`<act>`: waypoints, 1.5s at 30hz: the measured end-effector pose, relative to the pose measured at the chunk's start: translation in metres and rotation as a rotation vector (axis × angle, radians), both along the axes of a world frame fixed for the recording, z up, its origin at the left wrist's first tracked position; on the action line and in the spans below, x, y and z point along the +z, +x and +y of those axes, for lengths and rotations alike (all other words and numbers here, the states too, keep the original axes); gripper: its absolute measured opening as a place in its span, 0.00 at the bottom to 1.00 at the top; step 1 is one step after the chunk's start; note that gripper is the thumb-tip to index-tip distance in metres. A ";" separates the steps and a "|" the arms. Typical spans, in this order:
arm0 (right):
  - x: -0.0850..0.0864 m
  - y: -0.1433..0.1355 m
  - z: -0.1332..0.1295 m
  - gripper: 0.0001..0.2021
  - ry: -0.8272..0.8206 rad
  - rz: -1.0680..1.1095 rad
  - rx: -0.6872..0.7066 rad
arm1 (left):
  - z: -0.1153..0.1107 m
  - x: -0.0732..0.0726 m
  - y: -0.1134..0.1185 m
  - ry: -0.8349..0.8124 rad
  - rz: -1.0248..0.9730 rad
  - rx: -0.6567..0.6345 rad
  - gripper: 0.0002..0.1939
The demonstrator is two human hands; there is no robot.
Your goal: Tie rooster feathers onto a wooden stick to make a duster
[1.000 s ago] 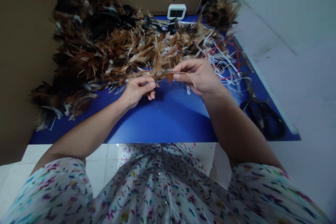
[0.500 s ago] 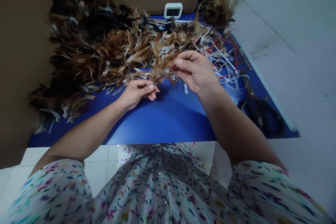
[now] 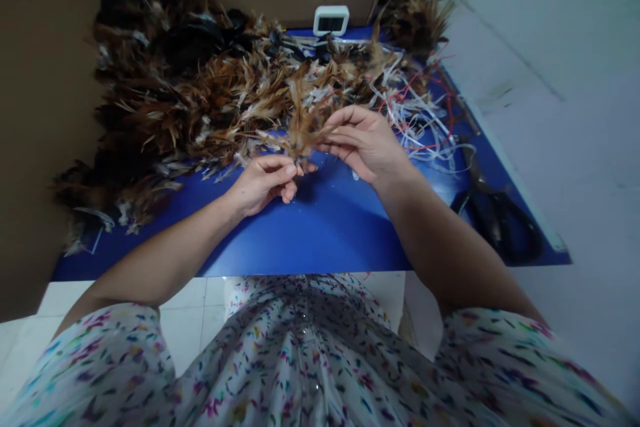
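Observation:
Between my hands is a small bunch of brown feathers (image 3: pixel 301 127), its tips pointing up and away from me. My left hand (image 3: pixel 270 181) pinches the bunch at its lower end, thumb against the bent fingers. From the right, my right hand (image 3: pixel 363 141) reaches to the side of the bunch, its thumb and fingers closed on feather strands there; how many strands it grips is hard to make out. Just behind lies a large heap of brown and black feathers (image 3: pixel 215 97), which blends with the tips of the held bunch.
White and red strings (image 3: pixel 425 123) lie tangled on the right of the blue table (image 3: pixel 310 240). Black-handled scissors (image 3: pixel 500 220) rest near the right edge. At the back stand a small white digital device (image 3: pixel 331 21) and a cardboard box (image 3: pixel 295 3); more cardboard (image 3: pixel 45 120) rises at left.
My right hand has come down and slightly left, closer to the left hand. The left hand has shifted slightly right, and the feather bunch between them stands more upright.

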State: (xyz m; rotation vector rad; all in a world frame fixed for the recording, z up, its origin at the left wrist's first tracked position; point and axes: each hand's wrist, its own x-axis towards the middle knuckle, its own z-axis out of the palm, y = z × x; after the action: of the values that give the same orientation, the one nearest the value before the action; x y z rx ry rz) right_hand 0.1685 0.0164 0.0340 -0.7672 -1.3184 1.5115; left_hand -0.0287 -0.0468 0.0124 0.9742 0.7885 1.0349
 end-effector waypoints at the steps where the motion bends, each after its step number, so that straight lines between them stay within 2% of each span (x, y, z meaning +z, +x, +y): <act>1: -0.001 0.000 0.000 0.15 0.002 -0.003 0.002 | 0.000 -0.001 0.000 0.004 0.008 -0.001 0.19; 5: -0.002 0.000 0.000 0.15 -0.006 -0.012 0.021 | 0.003 -0.004 -0.002 0.032 0.035 0.026 0.17; 8: -0.002 -0.001 -0.002 0.19 -0.088 -0.033 0.053 | 0.005 -0.003 -0.003 0.036 0.012 0.064 0.17; 12: -0.003 -0.007 -0.009 0.21 -0.187 -0.114 0.201 | 0.005 0.001 -0.002 0.023 -0.031 0.092 0.17; 15: -0.006 -0.012 -0.013 0.20 -0.127 -0.118 0.270 | 0.004 0.004 -0.001 0.003 -0.030 0.088 0.18; 22: -0.008 -0.017 -0.015 0.18 0.044 -0.143 0.214 | 0.005 0.001 -0.001 -0.008 -0.026 0.067 0.17; 26: -0.006 -0.015 -0.012 0.18 0.145 -0.172 0.124 | 0.006 -0.001 -0.003 -0.027 -0.042 0.067 0.17; 32: -0.001 -0.015 -0.013 0.19 0.256 -0.171 0.016 | 0.005 -0.002 -0.005 -0.064 -0.091 -0.021 0.18; 38: -0.002 -0.018 -0.017 0.19 0.337 -0.193 0.025 | 0.005 -0.005 -0.006 -0.102 -0.112 -0.106 0.17; 45: -0.013 -0.018 -0.012 0.19 0.429 -0.199 0.055 | 0.005 -0.007 -0.007 -0.113 -0.158 -0.143 0.16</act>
State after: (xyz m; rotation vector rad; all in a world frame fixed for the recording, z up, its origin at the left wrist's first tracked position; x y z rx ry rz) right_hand 0.1504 0.0048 0.0211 -0.6160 -1.7513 1.1526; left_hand -0.0356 -0.0420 0.0059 0.8292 0.6306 0.9208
